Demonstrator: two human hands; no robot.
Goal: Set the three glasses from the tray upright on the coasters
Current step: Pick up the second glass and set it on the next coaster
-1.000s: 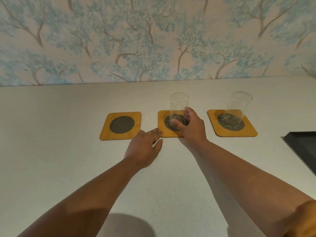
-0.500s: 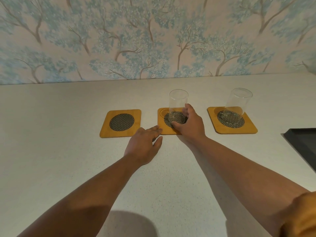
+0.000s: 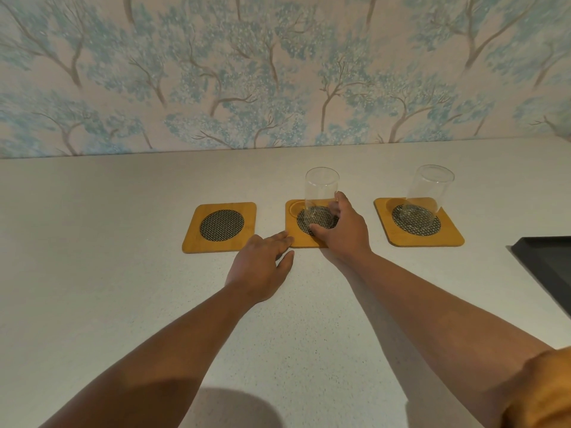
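Three wooden coasters with dark woven centres lie in a row on the pale counter. A clear glass (image 3: 428, 196) stands upright on the right coaster (image 3: 451, 234). A second clear glass (image 3: 319, 196) stands upright on the middle coaster (image 3: 293, 234), and my right hand (image 3: 343, 230) is wrapped around its base. The left coaster (image 3: 221, 227) is bare. My left hand (image 3: 261, 265) lies flat on the counter, fingertips touching the front left corner of the middle coaster, holding nothing.
A black tray (image 3: 547, 264) shows partly at the right edge; its contents are out of view. A wall with tree-patterned wallpaper (image 3: 278, 72) rises behind the counter (image 3: 92, 304).
My right hand has lowered the glass and settled it onto the centre of the middle coaster. My left hand has stayed at the coaster's corner.
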